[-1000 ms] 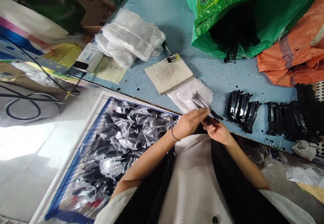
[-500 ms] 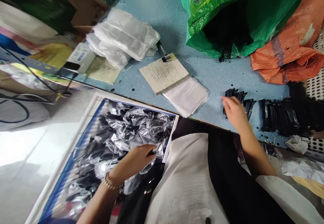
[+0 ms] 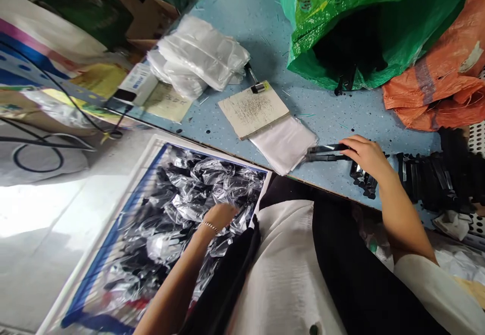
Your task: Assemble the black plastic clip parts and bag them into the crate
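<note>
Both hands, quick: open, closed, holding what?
Left hand: at the bagged parts; can't tell if open, closed or holding anything.
Right hand: closed on black plastic; too blurred to count pieces.

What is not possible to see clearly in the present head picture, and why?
Head view: left hand, fingertips blurred; its hold is unclear.
Head view: black parts in right hand, far ends blurred.
Head view: green bag, deep interior hidden by shadow.
Head view: orange sack, cut off by right edge.
</note>
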The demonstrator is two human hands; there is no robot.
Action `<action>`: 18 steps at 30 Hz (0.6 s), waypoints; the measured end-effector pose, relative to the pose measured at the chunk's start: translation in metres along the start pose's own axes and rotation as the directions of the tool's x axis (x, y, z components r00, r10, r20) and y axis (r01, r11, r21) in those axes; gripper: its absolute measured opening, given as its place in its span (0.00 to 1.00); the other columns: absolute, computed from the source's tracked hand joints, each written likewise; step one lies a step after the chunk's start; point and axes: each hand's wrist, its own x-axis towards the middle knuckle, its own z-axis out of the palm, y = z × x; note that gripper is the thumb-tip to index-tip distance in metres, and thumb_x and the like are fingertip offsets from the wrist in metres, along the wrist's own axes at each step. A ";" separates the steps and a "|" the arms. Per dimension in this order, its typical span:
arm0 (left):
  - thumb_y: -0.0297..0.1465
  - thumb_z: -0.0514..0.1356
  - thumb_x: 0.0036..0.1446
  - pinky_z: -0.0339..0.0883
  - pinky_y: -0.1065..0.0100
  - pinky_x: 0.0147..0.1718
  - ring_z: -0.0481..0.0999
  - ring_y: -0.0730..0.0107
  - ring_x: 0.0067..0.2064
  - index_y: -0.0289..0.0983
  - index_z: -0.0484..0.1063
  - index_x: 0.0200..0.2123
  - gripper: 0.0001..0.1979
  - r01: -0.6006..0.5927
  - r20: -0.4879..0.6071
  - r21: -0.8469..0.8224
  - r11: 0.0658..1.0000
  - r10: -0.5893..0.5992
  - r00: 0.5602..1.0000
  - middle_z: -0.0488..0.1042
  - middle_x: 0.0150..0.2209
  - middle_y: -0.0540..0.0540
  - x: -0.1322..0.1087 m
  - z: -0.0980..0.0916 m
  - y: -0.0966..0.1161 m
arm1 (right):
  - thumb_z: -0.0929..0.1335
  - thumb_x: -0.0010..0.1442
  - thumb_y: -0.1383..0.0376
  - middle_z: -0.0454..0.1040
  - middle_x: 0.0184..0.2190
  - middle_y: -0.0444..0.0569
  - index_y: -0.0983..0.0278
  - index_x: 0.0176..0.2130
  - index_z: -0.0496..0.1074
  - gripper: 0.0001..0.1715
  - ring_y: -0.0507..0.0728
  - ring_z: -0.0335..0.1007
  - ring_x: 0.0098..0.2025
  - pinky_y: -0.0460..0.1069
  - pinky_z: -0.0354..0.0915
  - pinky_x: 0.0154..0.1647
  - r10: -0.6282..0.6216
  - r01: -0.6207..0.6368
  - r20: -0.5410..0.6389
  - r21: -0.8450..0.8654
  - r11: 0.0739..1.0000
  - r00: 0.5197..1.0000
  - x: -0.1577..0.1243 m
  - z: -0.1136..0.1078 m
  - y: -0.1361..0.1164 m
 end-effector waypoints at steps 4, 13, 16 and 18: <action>0.36 0.53 0.70 0.71 0.60 0.49 0.78 0.58 0.46 0.37 0.80 0.47 0.16 -0.281 -0.357 0.151 0.948 0.317 0.879 0.79 0.43 0.38 0.066 -0.012 0.092 | 0.68 0.63 0.51 0.79 0.36 0.49 0.62 0.46 0.79 0.21 0.58 0.74 0.36 0.52 0.70 0.38 0.260 -0.201 -0.058 0.487 0.850 0.964 -0.014 0.023 -0.012; 0.27 0.68 0.52 0.69 0.64 0.37 0.75 0.62 0.36 0.37 0.73 0.25 0.07 -0.387 -0.421 -0.197 0.901 0.279 0.863 0.76 0.32 0.45 0.152 -0.040 0.156 | 0.81 0.43 0.49 0.71 0.21 0.42 0.62 0.26 0.76 0.23 0.50 0.64 0.22 0.46 0.61 0.22 0.432 -0.290 0.214 0.950 0.117 0.876 -0.049 0.062 -0.036; 0.28 0.66 0.50 0.65 0.69 0.29 0.73 0.70 0.28 0.37 0.72 0.27 0.06 -0.383 -0.365 -0.498 0.778 0.213 0.906 0.73 0.24 0.51 0.157 -0.047 0.138 | 0.81 0.44 0.53 0.69 0.18 0.41 0.62 0.24 0.73 0.20 0.48 0.60 0.19 0.45 0.56 0.18 0.357 -0.336 0.344 0.938 -0.087 0.868 -0.054 0.071 -0.047; 0.25 0.64 0.50 0.65 0.70 0.29 0.74 0.71 0.28 0.37 0.71 0.28 0.04 -0.404 -0.396 -0.580 0.708 0.190 0.899 0.75 0.25 0.51 0.157 -0.046 0.134 | 0.80 0.44 0.55 0.71 0.19 0.42 0.61 0.24 0.73 0.19 0.48 0.60 0.19 0.44 0.55 0.17 0.288 -0.346 0.400 0.912 -0.222 0.870 -0.053 0.079 -0.056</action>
